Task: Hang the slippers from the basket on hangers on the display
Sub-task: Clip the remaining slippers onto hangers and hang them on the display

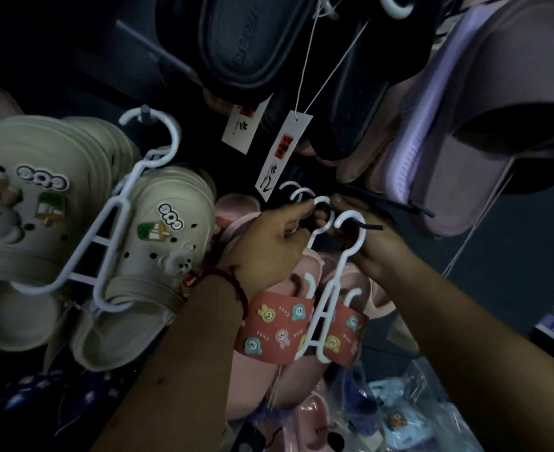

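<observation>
A pair of pink slippers [275,324] with cartoon-patch straps hangs on a white plastic hanger [326,308] in the middle of the view. The hook of that hanger [350,223] sits at the tip of a black display peg [371,227]. My right hand [373,246] grips the hanger's neck just below the hook. My left hand [269,246] pinches the white hook of another hanger [321,207] behind it on the same peg. More pink slippers [236,207] hang behind my left hand.
Cream clogs [158,243] with charms hang on a white hanger [112,216] at left. Dark slippers [252,50] with paper tags [282,158] and lilac slippers [484,132] hang above. Bagged slippers [396,415] lie below at right.
</observation>
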